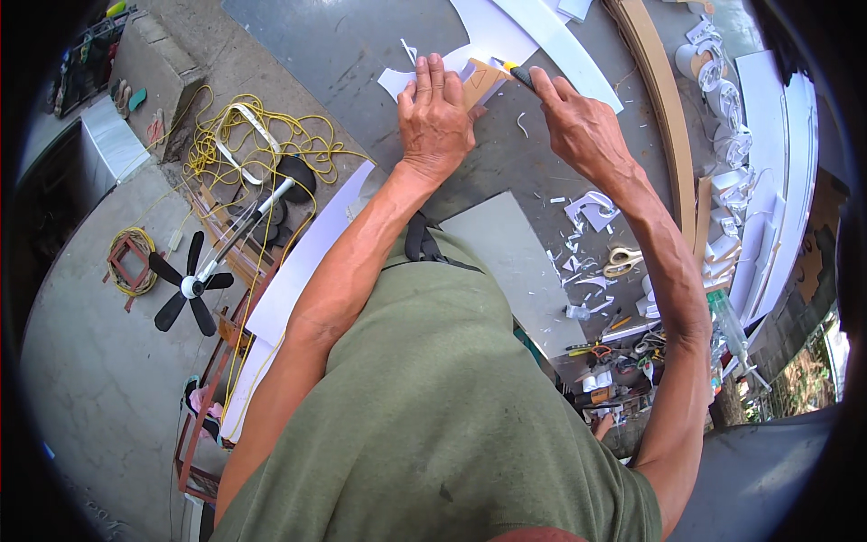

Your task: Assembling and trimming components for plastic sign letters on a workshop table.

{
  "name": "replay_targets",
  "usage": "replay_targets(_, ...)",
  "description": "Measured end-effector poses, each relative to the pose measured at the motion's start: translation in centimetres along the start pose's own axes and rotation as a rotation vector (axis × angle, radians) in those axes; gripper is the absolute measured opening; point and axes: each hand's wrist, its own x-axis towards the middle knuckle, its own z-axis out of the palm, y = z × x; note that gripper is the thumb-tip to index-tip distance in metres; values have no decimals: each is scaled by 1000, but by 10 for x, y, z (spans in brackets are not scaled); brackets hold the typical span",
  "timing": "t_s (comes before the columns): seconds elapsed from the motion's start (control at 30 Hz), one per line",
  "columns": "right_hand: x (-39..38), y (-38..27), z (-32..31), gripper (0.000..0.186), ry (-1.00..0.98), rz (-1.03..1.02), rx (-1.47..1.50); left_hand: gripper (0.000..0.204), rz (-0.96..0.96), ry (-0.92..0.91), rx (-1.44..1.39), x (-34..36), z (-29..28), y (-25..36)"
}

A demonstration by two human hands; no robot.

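My left hand (436, 116) lies flat, fingers extended, on a small brown cardboard piece (479, 83) and the white sheet material beneath it at the top centre. My right hand (578, 126) grips a yellow and dark cutter (518, 73), its tip at the right edge of the brown piece. The white cut sheet (492, 36) extends behind my hands on the grey work surface (542, 163), beside a long curved white strip (578, 63). Small white offcuts (591, 210) lie below my right hand.
Scissors (621, 261), tools (596, 348), white rolled pieces (722, 117) and a long cardboard strip (677, 135) line the right. At left are a tangled yellow cord (262, 131), a black fan (191, 287) and a concrete block (153, 81). Another person's hand (603, 425) shows low right.
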Motion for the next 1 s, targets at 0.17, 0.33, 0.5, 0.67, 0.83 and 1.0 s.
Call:
replay_targets(0.17,-13,-2,1,50,-16,49,-1,63,6,-3,-2,1,0,-1)
replay_targets(0.33,-23,-4,2,51,-22,71,6,62,17,11,14,0,1,-3)
replay_targets(0.5,-39,-9,7,49,9,98,0,62,22,4,4,0,4,-3)
replay_targets(0.67,-87,-2,5,47,-41,202,190,66,9,2,-21,-4,4,-1)
replay_targets(0.83,-123,-10,13,46,23,479,545,79,8,-9,-103,4,-13,-4)
replay_targets(1.0,-110,-13,14,51,247,632,1044,96,5,-69,-175,17,-25,-11)
